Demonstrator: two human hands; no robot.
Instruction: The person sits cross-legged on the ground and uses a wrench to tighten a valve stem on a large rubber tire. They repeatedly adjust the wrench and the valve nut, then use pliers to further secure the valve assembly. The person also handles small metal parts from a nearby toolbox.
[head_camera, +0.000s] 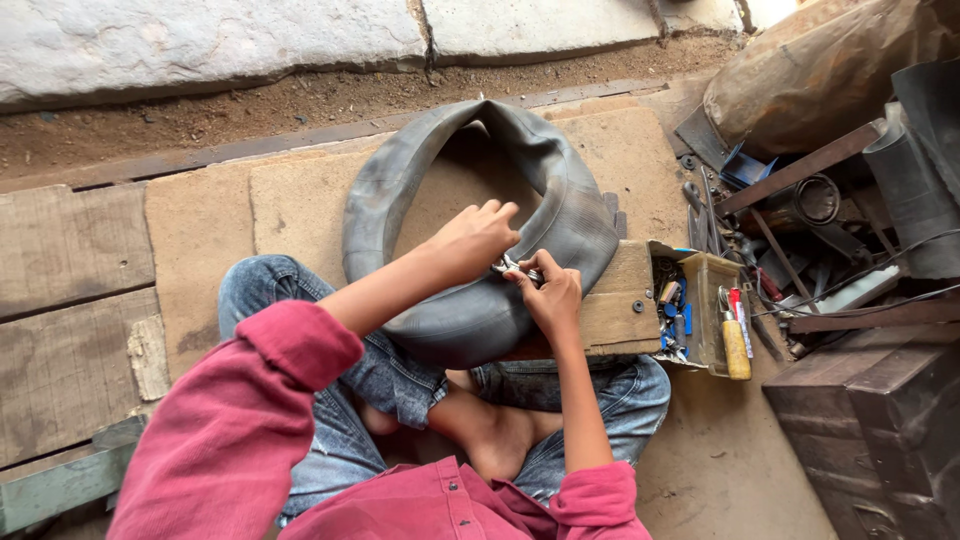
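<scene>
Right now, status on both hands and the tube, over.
Left hand and right hand both pinched on small metal valve of grey inner tube. Tube rests across lap. Open wooden parts box beside right hand, clear of it.

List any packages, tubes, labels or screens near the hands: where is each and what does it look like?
Tray: open yellowish box right of the right hand, holding small blue and metal parts.
Yellow tube: upright at the tray's near right corner, white neck.
Red-and-white tube: just behind the yellow tube; label too small to tell.
Blue packet: farther back right, among metal scrap.
No screens or signs.
</scene>
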